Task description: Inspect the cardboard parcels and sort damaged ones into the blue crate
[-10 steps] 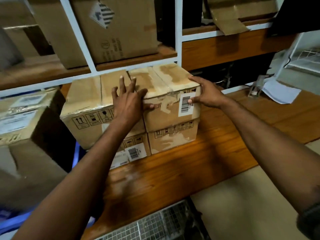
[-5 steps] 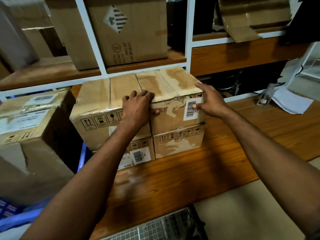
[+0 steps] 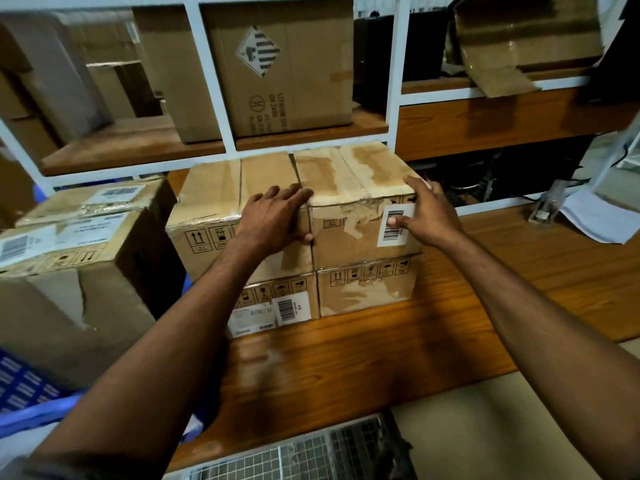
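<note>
on the wooden bench (image 3: 381, 358), four cardboard parcels stand two on two, and the upper right parcel (image 3: 349, 174) is the one in hand: the right hand (image 3: 426, 216) pinches its right front corner, fingers wrapped round the side and thumb pressed on the barcode label (image 3: 393, 235), while the left hand (image 3: 273, 220) lies bent over the top front edge just where this parcel meets the upper left parcel (image 3: 214, 188), thumb at the seam; whether that hand truly grips or only rests i cannot tell. my worry is the seam: the two upper parcels touch, so there is little room for fingers, and a one-sided pull from the right could swing the parcel and drag its neighbour or the lower right parcel (image 3: 363, 292) toward the near edge. the peeled, wrinkled tape on its front looks a poor thing to hold by and may tear further, and the thumb may slide on the smooth label. the shelf board (image 3: 138, 143) sits close above the stack, so a lift straight up would likely knock it. as for containers, the blue crate (image 3: 20, 382) shows at the near left, only part of its slotted wall in view; a large torn parcel (image 3: 69, 306) seems to stand in it, though its base is hidden. a wire basket (image 3: 304, 455) at the near edge shows no contents i can make out.
</note>
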